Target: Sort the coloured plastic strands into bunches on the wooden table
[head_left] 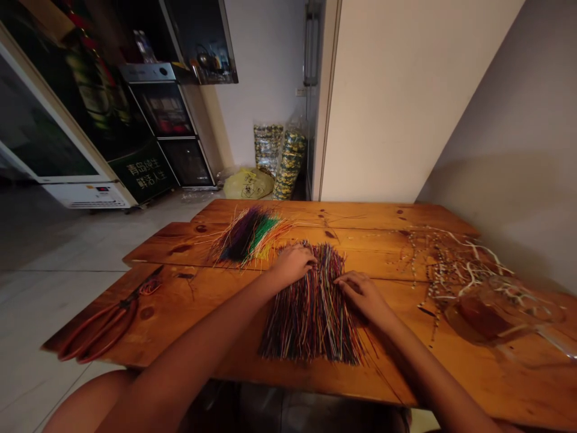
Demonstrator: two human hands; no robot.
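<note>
A wide, flat bundle of thin multicoloured wires [315,319] lies on the wooden table in front of me, its strands running towards me. My left hand [294,264] rests over the far left part of the bundle, fingers curled down at the strands. What its fingertips pinch is too small to make out. At the bundle's right edge is my right hand [364,293], thumb and forefinger drawn together at the outer strands; anything between them is hidden. Beyond my left hand lies a second, looser pile of wires [247,237] in purple, black, green, orange and yellow.
Red-handled scissors [108,322] lie on the table [216,313] at left, near a small coil of reddish wire [150,287]. At right are beaded strings [437,264], white cords and a glass jug [478,316] of brown liquid. A white wall [396,102] rises behind the table.
</note>
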